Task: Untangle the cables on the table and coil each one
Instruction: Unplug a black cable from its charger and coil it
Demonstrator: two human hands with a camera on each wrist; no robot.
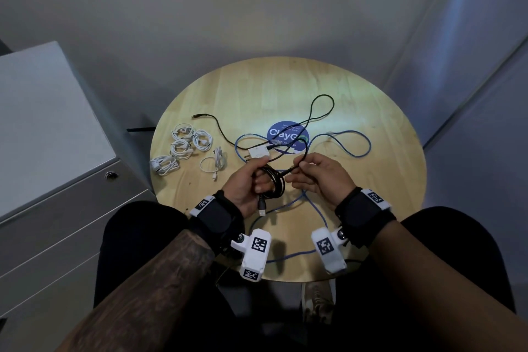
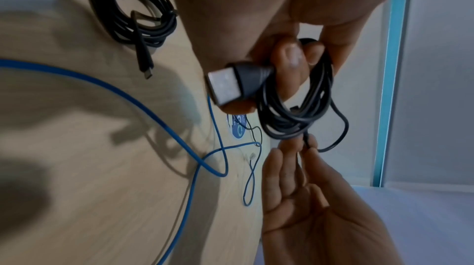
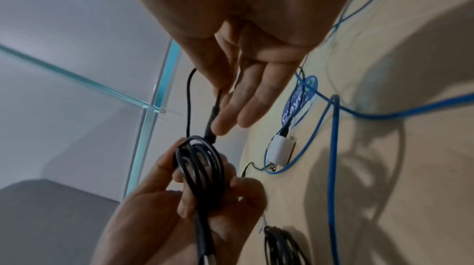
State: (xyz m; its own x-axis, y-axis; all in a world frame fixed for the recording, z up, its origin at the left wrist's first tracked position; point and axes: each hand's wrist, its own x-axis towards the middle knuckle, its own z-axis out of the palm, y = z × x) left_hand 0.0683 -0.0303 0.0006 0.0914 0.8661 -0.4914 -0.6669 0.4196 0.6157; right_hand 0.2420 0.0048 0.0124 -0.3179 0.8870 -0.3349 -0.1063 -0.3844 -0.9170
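My left hand (image 1: 261, 177) grips a half-wound coil of black cable (image 1: 275, 184) above the table's near side; its USB plug (image 2: 225, 85) sticks out below the fist. My right hand (image 1: 298, 167) pinches the same cable's free run just right of the coil, thumb and forefinger (image 3: 223, 119) on it. From there the loose black cable (image 1: 324, 103) loops across the round wooden table (image 1: 371, 194) to its far end on the left. A long blue cable (image 1: 355, 148) lies tangled under it, running round a white adapter (image 1: 258, 153).
Several coiled white cables (image 1: 185, 146) lie at the table's left side. A finished black coil (image 2: 136, 12) rests on the near part of the table. A blue round sticker (image 1: 287, 137) marks the middle. A grey cabinet (image 1: 51, 137) stands to the left.
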